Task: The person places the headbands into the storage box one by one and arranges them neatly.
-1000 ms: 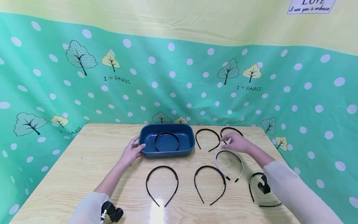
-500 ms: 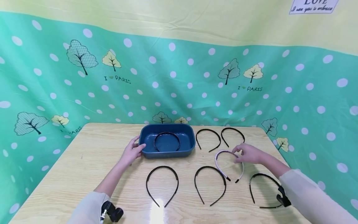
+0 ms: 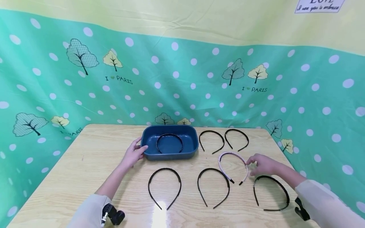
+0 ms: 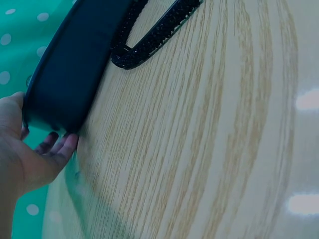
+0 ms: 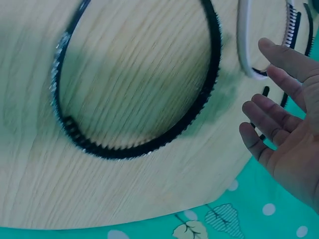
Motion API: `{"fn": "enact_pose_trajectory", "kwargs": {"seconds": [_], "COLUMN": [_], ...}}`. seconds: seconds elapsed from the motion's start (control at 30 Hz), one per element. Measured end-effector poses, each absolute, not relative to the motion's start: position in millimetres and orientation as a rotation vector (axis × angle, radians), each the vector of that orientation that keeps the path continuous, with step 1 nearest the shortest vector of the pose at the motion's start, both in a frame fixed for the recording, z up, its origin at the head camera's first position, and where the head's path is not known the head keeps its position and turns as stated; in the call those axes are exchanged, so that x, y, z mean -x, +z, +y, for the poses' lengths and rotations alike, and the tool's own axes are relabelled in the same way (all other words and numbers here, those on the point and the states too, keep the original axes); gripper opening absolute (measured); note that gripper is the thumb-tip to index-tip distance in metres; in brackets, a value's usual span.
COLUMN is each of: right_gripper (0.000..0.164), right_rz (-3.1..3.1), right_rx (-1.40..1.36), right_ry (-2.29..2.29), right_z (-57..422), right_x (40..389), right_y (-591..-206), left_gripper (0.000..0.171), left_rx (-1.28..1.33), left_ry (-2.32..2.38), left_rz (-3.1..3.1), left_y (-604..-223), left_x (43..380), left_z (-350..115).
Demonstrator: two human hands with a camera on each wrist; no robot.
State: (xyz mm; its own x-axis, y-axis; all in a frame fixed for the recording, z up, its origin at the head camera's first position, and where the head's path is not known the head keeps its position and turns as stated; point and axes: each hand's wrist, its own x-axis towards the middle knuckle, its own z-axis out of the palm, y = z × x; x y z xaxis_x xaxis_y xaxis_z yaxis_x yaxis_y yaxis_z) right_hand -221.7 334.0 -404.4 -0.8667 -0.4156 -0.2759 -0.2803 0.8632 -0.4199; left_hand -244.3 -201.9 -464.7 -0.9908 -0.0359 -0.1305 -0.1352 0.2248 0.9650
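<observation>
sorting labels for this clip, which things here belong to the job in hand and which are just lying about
Likely part of the job:
blue tray, gripped by the left hand
black headband inside it
white headband, near the right hand
five other black headbands outside the tray

Just around:
wooden table
patterned cloth
wrist cameras

Near far edge of wood-grain desk (image 3: 94, 167): blue rectangular box (image 3: 171, 156), black arched headband (image 3: 169, 134) inside. To its right, two black curved headbands (image 3: 210, 131). Before these, white arched headband (image 3: 229, 153). Farther forward, three black toothed headbands (image 3: 213, 169), last towards right edge.
</observation>
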Motion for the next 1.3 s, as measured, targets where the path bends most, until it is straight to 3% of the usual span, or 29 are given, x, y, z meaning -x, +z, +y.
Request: {"fn": "enact_pose_trajectory", "kwargs": {"seconds": [0.67,1.0,1.3], "right_gripper": [0.036,0.019,0.015], "right_rz": [2.682,2.607,2.605], "right_rx": [0.405,0.450,0.511], "right_ry": [-0.461,-0.576,-0.593], "right_z": [372.6,382.4,383.1], "right_x": [210.6,207.5,210.3], "right_y": [-413.2,-425.7,-426.9], "left_gripper": [0.067,0.068,0.068], "left_rx": [0.167,0.169,0.178], "left_ry": [1.901,1.903,1.909], "left_rz": [2.390,2.403,2.405], "left_y": [-464.0,-465.3,-465.7], "left_x": [243.5,244.7,244.1], "left_z": [-202.3,-202.5,-202.5]}}
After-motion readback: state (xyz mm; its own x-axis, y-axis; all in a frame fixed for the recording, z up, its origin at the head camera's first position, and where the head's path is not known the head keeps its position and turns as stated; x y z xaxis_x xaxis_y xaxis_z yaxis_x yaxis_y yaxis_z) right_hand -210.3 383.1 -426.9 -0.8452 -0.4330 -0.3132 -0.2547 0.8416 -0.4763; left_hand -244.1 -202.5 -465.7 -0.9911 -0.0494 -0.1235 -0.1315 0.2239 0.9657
